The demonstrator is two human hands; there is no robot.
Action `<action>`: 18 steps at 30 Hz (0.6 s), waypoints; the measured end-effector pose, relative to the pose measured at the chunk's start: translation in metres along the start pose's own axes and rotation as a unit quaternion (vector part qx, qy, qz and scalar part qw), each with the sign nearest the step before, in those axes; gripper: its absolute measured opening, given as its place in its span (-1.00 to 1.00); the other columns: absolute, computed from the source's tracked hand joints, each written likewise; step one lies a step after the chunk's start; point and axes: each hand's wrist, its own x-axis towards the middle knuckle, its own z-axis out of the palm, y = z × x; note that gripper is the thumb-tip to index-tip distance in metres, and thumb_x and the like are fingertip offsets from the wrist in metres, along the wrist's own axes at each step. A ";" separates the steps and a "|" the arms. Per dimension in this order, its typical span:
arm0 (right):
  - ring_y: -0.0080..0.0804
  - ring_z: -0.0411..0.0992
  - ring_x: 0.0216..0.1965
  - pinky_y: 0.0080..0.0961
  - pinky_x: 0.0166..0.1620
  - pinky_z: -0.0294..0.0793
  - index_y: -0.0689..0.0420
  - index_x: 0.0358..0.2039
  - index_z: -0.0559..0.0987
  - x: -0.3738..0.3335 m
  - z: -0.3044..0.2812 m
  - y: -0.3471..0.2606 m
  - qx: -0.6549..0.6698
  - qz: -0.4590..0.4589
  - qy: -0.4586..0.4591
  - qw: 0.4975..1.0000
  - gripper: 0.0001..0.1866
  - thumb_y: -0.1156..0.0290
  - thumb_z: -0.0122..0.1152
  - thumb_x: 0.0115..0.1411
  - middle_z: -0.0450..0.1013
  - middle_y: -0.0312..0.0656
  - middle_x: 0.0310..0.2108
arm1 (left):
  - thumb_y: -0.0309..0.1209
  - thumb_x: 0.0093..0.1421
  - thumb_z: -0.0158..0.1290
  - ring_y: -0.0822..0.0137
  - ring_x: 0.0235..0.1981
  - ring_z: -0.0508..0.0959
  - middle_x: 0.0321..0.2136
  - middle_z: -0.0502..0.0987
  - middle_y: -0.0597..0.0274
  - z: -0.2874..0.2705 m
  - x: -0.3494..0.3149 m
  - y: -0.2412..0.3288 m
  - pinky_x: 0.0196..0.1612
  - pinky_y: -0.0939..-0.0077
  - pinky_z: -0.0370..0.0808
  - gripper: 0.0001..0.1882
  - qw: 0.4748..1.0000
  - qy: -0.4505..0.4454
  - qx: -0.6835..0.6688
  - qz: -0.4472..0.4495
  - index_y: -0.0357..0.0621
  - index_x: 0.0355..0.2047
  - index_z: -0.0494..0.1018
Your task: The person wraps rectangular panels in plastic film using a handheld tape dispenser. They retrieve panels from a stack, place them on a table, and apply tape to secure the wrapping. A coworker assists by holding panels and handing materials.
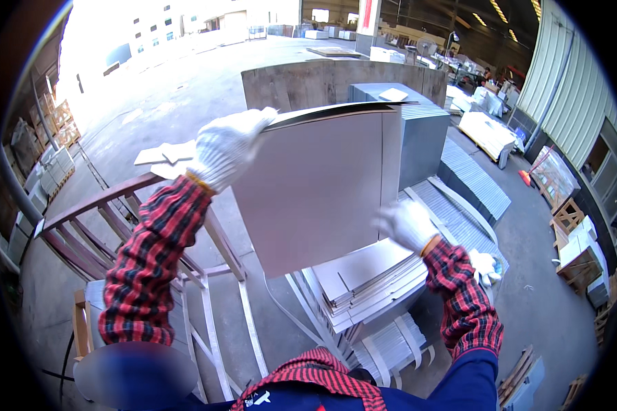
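Off-white stacked boards [367,268] lie below the raised board [315,195], nearly square, without a clear long axis. The right hand [408,226], nearer the stack, blurs beside the raised board's lower right edge, its grip impossible to tell. The left hand [230,147] clamps the upper left corner. No writing is readable there. Beyond stands a grey block [421,140].

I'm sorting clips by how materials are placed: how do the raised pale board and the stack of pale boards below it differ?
Pose: the raised board stands nearly upright, while the stack lies flat.
Support: the left hand grips the raised board at its upper left corner; no hand grips the stack.
Look: the raised board presents one broad face, whereas the stack shows many layered edges.
Both are pale with straight edges.
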 end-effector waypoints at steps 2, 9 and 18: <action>-0.15 0.55 -0.36 -0.21 -0.26 0.51 0.09 -0.34 0.67 -0.016 -0.002 0.013 0.014 -0.040 0.122 0.992 -0.79 0.23 0.33 0.11 0.57 -0.12 -0.45 | -0.43 0.22 0.12 0.14 -0.28 0.69 -0.23 0.65 0.06 -0.020 0.007 -0.005 -0.22 0.39 0.65 -0.71 0.996 0.025 -0.065 0.057 -0.09 -0.03 0.53; -0.29 0.54 -0.31 -0.33 -0.21 0.52 0.16 -0.24 0.69 -0.003 -0.149 -0.029 0.046 -0.081 0.446 0.890 -0.80 0.45 0.42 0.10 0.60 -0.15 -0.36 | -0.44 0.18 0.18 0.08 -0.22 0.68 -0.18 0.65 0.08 -0.041 -0.006 0.035 -0.13 0.34 0.65 -0.65 0.996 0.041 -0.016 0.084 -0.06 0.01 0.51; -0.21 0.59 -0.17 -0.34 -0.08 0.56 0.19 -0.06 0.65 -0.002 -0.206 0.002 0.145 -0.036 0.118 0.982 -0.50 -0.01 0.14 0.30 0.62 -0.08 -0.21 | -0.20 0.29 0.11 -0.03 -0.07 0.61 -0.08 0.58 -0.07 -0.077 -0.008 0.057 0.02 0.23 0.54 -0.59 0.983 -0.023 -0.170 0.067 -0.17 0.05 0.48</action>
